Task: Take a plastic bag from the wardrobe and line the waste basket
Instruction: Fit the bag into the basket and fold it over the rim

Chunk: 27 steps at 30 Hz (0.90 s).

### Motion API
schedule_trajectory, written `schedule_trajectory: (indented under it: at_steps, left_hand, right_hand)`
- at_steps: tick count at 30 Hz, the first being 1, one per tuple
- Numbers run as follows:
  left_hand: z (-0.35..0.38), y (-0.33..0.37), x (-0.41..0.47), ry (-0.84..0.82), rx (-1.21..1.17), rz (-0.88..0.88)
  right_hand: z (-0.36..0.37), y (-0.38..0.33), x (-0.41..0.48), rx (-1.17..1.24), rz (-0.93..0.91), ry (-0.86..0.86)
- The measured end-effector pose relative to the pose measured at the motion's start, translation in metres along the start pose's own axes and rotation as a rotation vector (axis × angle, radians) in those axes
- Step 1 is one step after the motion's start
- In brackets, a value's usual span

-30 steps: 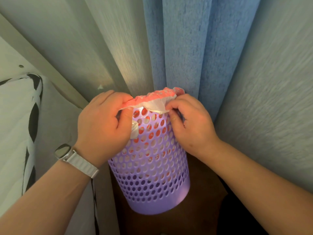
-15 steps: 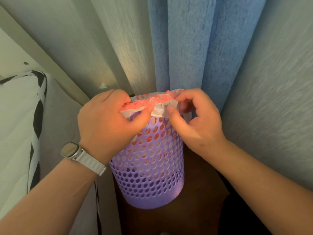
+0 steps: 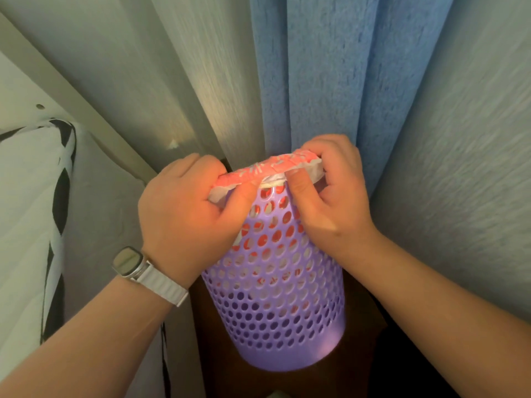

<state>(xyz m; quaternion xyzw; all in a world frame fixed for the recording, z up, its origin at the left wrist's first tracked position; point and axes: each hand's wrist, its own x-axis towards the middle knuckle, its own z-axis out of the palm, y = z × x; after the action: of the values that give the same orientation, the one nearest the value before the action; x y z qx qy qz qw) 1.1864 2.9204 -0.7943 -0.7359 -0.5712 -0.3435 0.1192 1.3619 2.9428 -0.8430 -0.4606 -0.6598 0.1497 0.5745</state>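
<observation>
Ref. landmark: waste basket (image 3: pixel 275 305), purple, perforated, standing on a dark brown surface (image 3: pixel 218 354).

1. Nearest the camera, 2 bare forearms converge on the basket from below; the left one carries a wristwatch (image 3: pixel 129 261) on a pale strap.
2. Left hand (image 3: pixel 184 222) sits at the basket's upper left, back of hand toward the camera. Its fingers are curled closed, pinching the plastic bag (image 3: pixel 267 170) edge, thumb pressed against the basket wall just under the rim.
3. Right hand (image 3: pixel 333 196) sits at the upper right. Fingers are hooked over the rim top, thumb pointing up against the outer wall, clamping the bag fold between them.
4. The bag (pink-red print outside, white inside) is already in the basket: colour shows through the upper holes, and its mouth lies folded over the near rim between both hands.
5. Step in hand, judged: cuffing the bag mouth over the rim. Recommended: keep 1 hand anchoring the seated section, work the other around the rim, pull the cuff down evenly, avoid overstretching thin film. Far rim not visible; seating there unconfirmed.
6. Behind the basket: blue curtain (image 3: pixel 316 81), with a grey-green curtain (image 3: pixel 161 67) to its left. Left of the basket: black-and-white bedding (image 3: pixel 26 211).
</observation>
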Motion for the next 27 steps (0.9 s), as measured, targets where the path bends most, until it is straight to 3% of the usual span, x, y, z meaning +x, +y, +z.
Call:
schedule_trajectory:
  at_steps: [10, 16, 27]
  left_hand:
    - [-0.002, 0.005, 0.005, -0.097, 0.005, 0.001]
    - [-0.007, 0.014, 0.006, -0.087, 0.099, 0.219]
    - [-0.002, -0.005, 0.007, -0.187, 0.053, 0.224]
  right_hand:
    - [0.004, -0.010, -0.003, -0.043, 0.085, 0.023]
    - [0.007, -0.016, -0.005, -0.075, 0.102, -0.024]
    - [0.006, -0.010, -0.006, 0.009, 0.085, -0.079]
